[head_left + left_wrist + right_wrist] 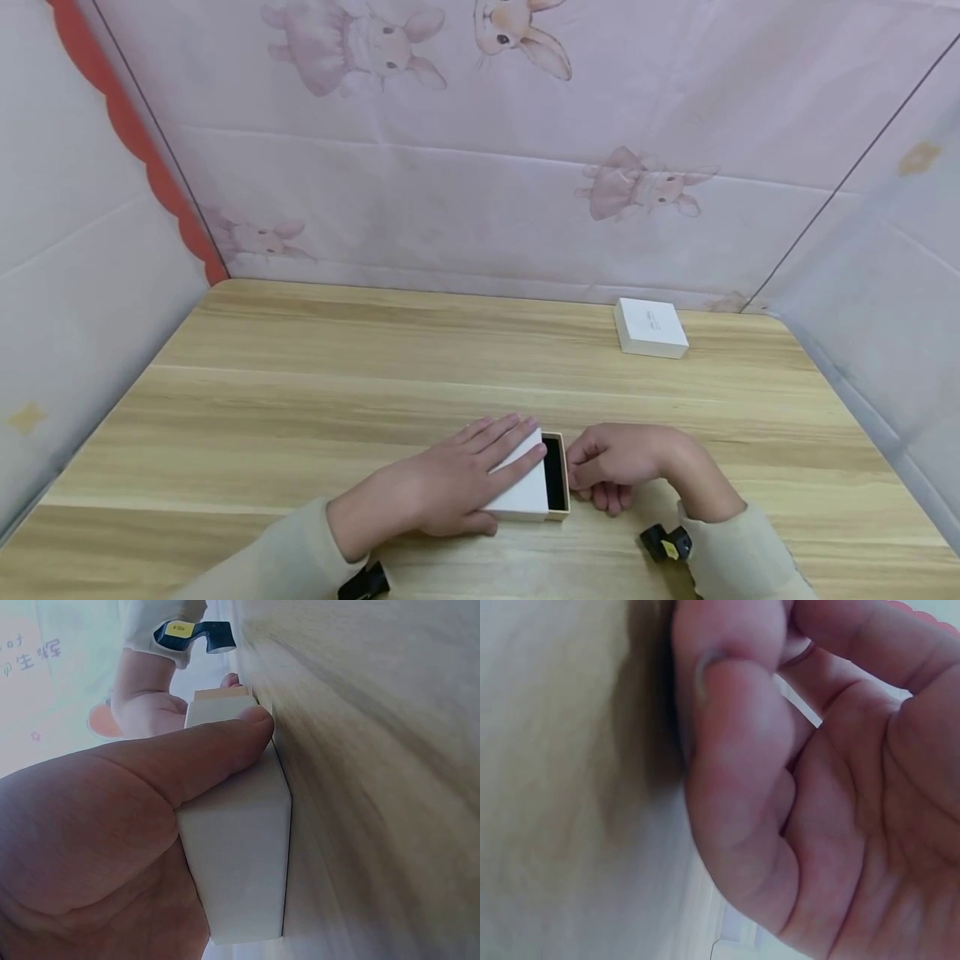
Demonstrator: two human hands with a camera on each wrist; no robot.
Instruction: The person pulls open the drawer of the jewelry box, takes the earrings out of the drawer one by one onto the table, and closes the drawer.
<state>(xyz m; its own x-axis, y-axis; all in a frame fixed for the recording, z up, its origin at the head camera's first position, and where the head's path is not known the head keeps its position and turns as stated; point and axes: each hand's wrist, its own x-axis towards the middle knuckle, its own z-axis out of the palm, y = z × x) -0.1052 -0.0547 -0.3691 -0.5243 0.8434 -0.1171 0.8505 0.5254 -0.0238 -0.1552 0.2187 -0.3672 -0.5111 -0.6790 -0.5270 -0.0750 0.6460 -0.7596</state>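
My left hand (442,487) lies across a white sliding box (528,479). Its fingers stretch over the top to the far edge, and in the left wrist view the thumb (217,754) runs along the box's near side wall. An inner tray (555,477) with a black inside and a tan rim sticks out a short way from the sleeve's right end. There my right hand (626,461) has its thumb and index finger drawn together at the tray's end wall, the other fingers curled beneath. The right wrist view shows these bent fingers (739,772) close over the table; they hide the exact hold.
A second white box (651,327), with small print on its lid, sits at the back right of the wooden table (315,375). A pale rabbit-print cloth (450,208) hangs behind the table's rear edge, and pale panels stand at both sides.
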